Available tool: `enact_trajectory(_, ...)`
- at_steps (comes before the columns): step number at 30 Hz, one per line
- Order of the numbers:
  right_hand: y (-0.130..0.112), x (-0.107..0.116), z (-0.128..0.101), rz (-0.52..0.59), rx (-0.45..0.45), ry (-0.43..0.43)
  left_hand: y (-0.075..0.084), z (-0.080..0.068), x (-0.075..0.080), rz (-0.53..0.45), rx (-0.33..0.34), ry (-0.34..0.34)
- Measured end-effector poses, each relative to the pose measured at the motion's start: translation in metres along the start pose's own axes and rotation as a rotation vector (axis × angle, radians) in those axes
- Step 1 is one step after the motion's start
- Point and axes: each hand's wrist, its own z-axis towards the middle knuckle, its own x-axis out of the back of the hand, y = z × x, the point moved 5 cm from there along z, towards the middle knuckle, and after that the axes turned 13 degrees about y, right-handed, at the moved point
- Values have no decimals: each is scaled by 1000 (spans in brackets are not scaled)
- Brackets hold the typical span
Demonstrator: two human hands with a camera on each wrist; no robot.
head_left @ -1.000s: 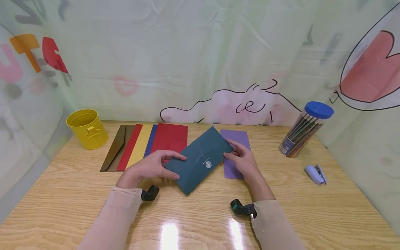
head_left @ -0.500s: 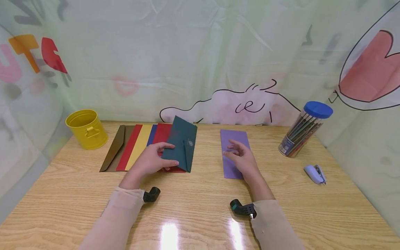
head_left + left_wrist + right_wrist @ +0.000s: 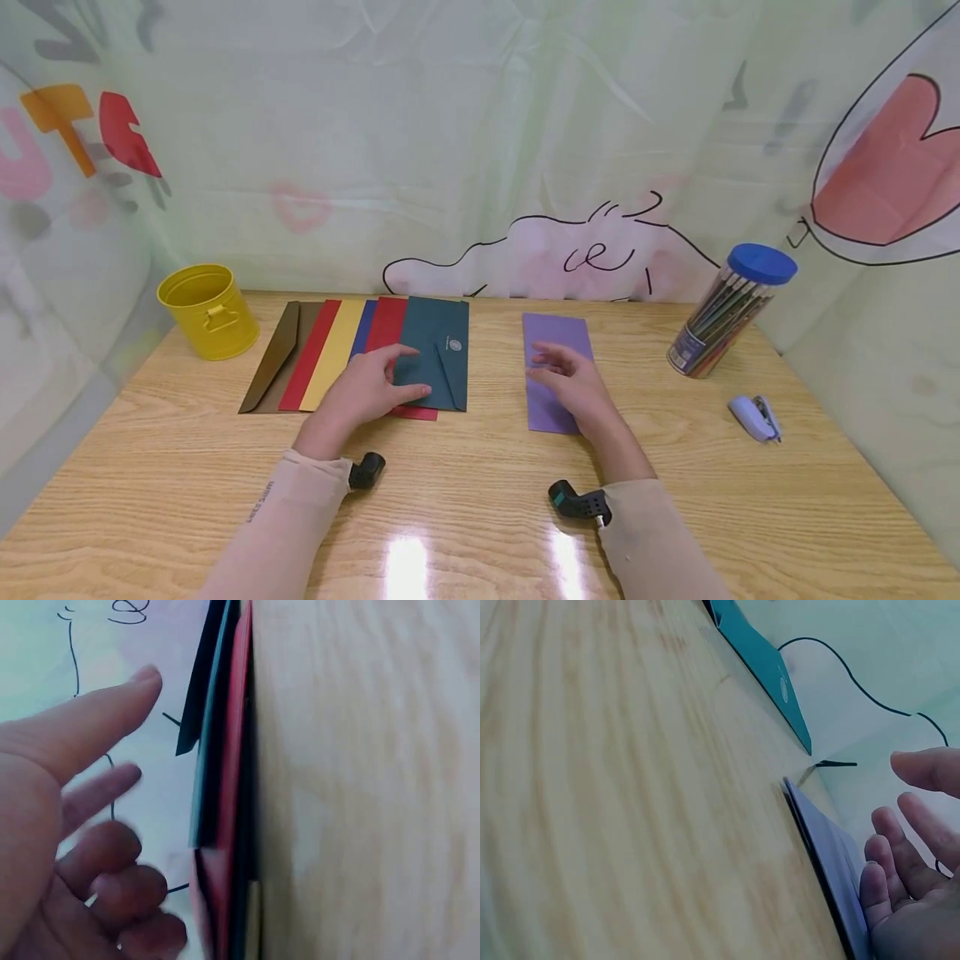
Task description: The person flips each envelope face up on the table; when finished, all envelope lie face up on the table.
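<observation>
1. The left hand (image 3: pixel 367 390) is resting with loosely spread fingers on the dark green envelope (image 3: pixel 438 352), gripping nothing.
2. That envelope is lying flat on the row of coloured envelopes (image 3: pixel 330 350) on the table (image 3: pixel 480 500).
3. The right hand (image 3: pixel 572 385) is lying open, fingers relaxed, over the purple envelope (image 3: pixel 551 333).

The head view looks from above and forward down on the whole table (image 3: pixel 480 500), both hands far below it. The left wrist view sits very near, behind the left hand's fingers (image 3: pixel 97 855), facing along the tabletop past the teal envelope (image 3: pixel 206 780). The right wrist view looks low, past the right fingers (image 3: pixel 900 862); it shares this envelope with both others.
</observation>
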Motion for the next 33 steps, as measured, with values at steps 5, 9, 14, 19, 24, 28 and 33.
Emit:
enact_trajectory(5,-2,2,1,-7,-5,18,0,0,-5,-6,-74,3)
enact_trajectory(9,-6,10,2,-49,25,60,-5,-1,-8,39,-75,-16)
enact_trajectory(14,-11,28,5,-200,106,91,-10,-1,-10,-3,-34,-30)
enact_trajectory(19,-10,41,5,-490,176,-13,-15,0,-10,-44,9,-38)
enact_trajectory(24,-7,40,2,-726,212,-128,-16,1,-10,-50,20,-45)
enact_trajectory(28,-15,32,-4,-768,252,-233,-17,1,-11,-53,19,-46)
enact_trajectory(33,-30,21,-18,-736,217,-417,-19,1,-11,-44,13,-44)
